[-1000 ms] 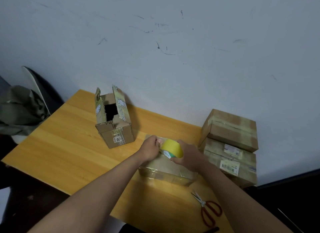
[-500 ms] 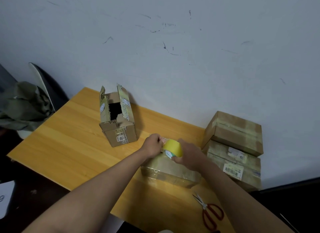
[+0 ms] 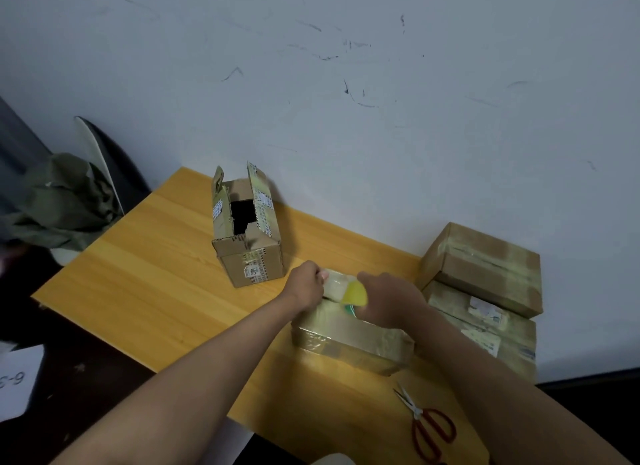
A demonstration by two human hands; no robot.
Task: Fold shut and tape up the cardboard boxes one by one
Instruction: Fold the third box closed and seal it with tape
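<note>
Four cardboard boxes are sitting on the wooden table [image 3: 145, 270]: one open box [image 3: 247, 236] with its flaps standing up, one flat taped box [image 3: 349, 340] lying under the hands, and two closed boxes stacked by the wall, the upper one [image 3: 485, 267] resting on the lower one [image 3: 485, 333]. One yellow roll of tape [image 3: 355, 293] is showing, and one pair of red-handled scissors [image 3: 427, 426] is lying near the table's front edge. Two hands are working over the flat box: the left hand [image 3: 304, 286] and the right hand [image 3: 391, 300].
</note>
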